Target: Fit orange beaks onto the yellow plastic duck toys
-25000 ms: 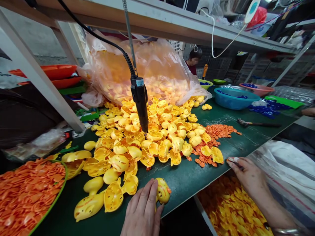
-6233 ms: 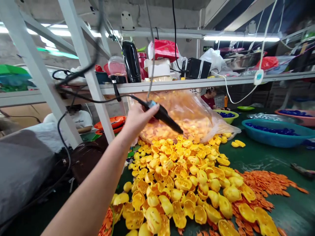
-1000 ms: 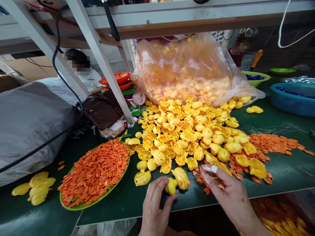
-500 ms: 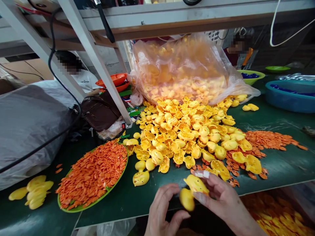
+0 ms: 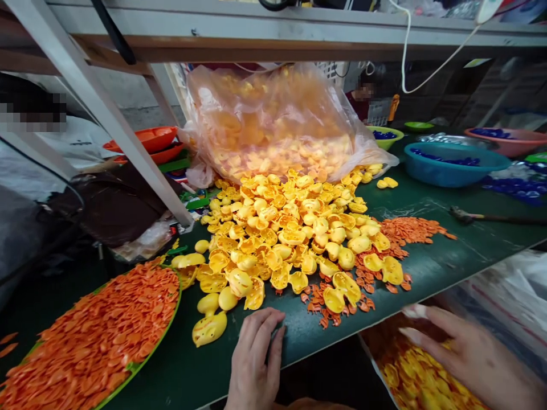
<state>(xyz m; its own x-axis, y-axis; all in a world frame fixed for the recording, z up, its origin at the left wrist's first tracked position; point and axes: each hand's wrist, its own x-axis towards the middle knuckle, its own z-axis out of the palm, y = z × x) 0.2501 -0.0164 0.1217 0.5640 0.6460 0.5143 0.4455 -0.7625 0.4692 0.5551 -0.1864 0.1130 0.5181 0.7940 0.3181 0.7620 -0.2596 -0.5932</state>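
Observation:
My left hand (image 5: pixel 258 359) rests on the front edge of the green table, its fingers loosely bent and nothing in them. Beside it lies a yellow plastic duck shell half (image 5: pixel 209 328) with small holes. Over a container of yellow duck shells (image 5: pixel 421 378) below the table edge hovers my right hand (image 5: pixel 465 347), thumb and fingers apart, with white wrapping on a fingertip; nothing shows in its grip. A large pile of yellow duck shell halves (image 5: pixel 282 228) covers the middle of the table, with small orange plastic pieces (image 5: pixel 329 310) under its front right.
A green-rimmed tray (image 5: pixel 139 367) heaped with orange pieces stands at left. Behind the pile slumps a clear plastic bag (image 5: pixel 282 119) of yellow shells. A blue basin (image 5: pixel 448 173) and a dark tool (image 5: pixel 491 217) are at right. A slanting post (image 5: pixel 115 131) and shelf beam (image 5: pixel 265 31) frame the workspace.
My right hand moved right and down from the table front to the container and no longer shows the yellow duck. My left hand lowered to the table edge. The view swung right.

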